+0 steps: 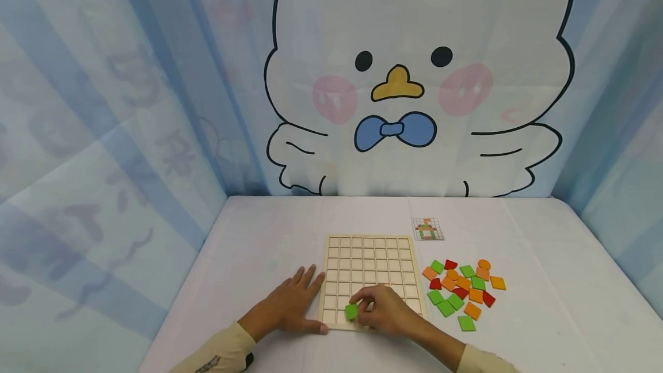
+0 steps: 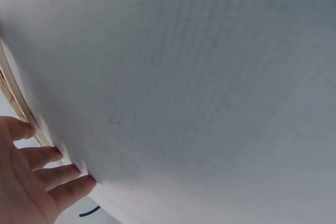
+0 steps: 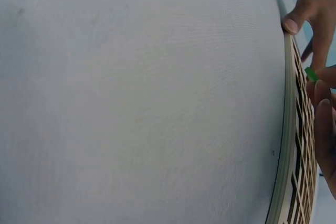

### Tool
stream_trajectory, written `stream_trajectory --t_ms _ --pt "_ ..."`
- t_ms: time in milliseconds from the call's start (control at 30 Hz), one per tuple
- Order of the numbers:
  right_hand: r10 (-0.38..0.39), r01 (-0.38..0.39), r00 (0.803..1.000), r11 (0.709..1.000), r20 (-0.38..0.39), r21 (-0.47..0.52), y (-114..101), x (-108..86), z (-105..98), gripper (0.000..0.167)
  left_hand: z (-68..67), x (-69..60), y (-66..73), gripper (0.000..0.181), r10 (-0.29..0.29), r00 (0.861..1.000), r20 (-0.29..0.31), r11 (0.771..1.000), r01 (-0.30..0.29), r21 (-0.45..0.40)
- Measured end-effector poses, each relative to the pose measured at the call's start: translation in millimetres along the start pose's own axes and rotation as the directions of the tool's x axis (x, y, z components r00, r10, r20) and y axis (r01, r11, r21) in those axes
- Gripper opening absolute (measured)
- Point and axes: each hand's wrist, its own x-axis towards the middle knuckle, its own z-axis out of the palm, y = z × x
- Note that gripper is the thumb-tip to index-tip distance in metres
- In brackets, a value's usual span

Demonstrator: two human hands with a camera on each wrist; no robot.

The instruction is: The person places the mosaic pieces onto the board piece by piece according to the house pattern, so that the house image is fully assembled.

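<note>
R hand (image 1: 385,311) pinches grn tile (image 1: 351,311) over grid board (image 1: 380,255), btm ctr of head view.
L hand (image 1: 290,305): fingers spread, grasping nothing, thumb at board's lower-left corner; loose tiles (image 1: 456,302) clustered lower right of frame.

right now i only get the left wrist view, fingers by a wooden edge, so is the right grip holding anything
Observer: Yes, the right grip pinches a green tile over the near part of the gridded board.
Operator: ok and what lies just to the right of the gridded board, my view shows nothing of that side
Observer: Loose pieces in green, orange and red lie there in a cluster on the table.
</note>
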Motion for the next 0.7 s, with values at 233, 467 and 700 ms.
stream_trajectory --t_ms 233,467,700 --pt "0.032 -0.033 0.999 0.998 -0.002 -0.052 0.5 4.4 9.4 0.024 1.8 1.4 -1.2 0.115 0.005 1.000 -0.009 1.000 -0.005 0.012" --pt "0.039 -0.042 0.999 0.995 -0.028 -0.085 -0.7 3.1 14.7 0.023 3.7 3.7 -3.4 0.115 0.004 1.000 0.004 1.000 -0.004 -0.004" --pt "0.024 -0.029 0.999 0.994 -0.046 -0.110 0.7 4.3 18.3 0.021 3.0 3.9 -2.5 0.115 0.002 1.000 0.013 1.000 -0.001 -0.012"
